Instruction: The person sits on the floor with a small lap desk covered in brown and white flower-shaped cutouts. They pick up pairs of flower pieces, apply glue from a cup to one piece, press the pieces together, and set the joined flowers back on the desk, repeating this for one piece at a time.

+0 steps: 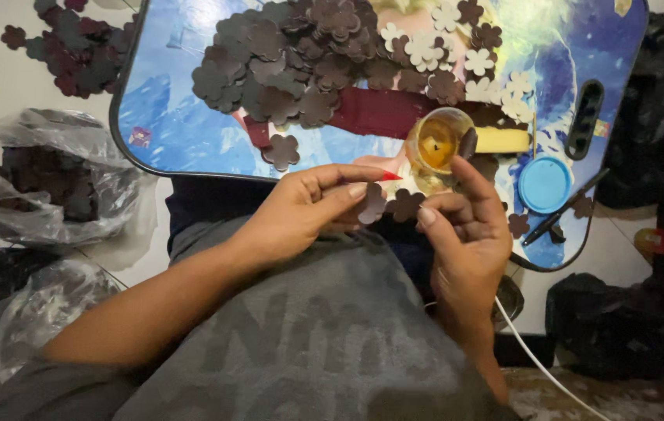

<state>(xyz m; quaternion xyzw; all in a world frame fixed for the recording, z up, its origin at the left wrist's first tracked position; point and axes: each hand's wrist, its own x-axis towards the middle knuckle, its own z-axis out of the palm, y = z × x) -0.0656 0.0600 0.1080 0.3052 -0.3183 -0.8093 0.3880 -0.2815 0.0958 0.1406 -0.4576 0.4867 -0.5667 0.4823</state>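
My left hand (305, 212) pinches a dark brown flower-shaped cutout (372, 204) between thumb and fingers. My right hand (464, 234) holds a second dark flower cutout (405, 205) right beside it; the two pieces touch or nearly touch. Both hands hover over my lap, at the near edge of a colourful blue lap tray (176, 125). A small open jar of amber glue (436, 144) stands on the tray just beyond my right fingers. A heap of dark flower cutouts (293, 58) covers the tray's far side, with pale cream ones (457, 54) to its right.
A blue round lid (544, 185) and a dark pen (562, 209) lie on the tray's right end. A clear plastic bag of dark pieces (47, 179) sits at left. More cutouts (75, 47) lie on the floor top left. A white cable (538, 362) runs lower right.
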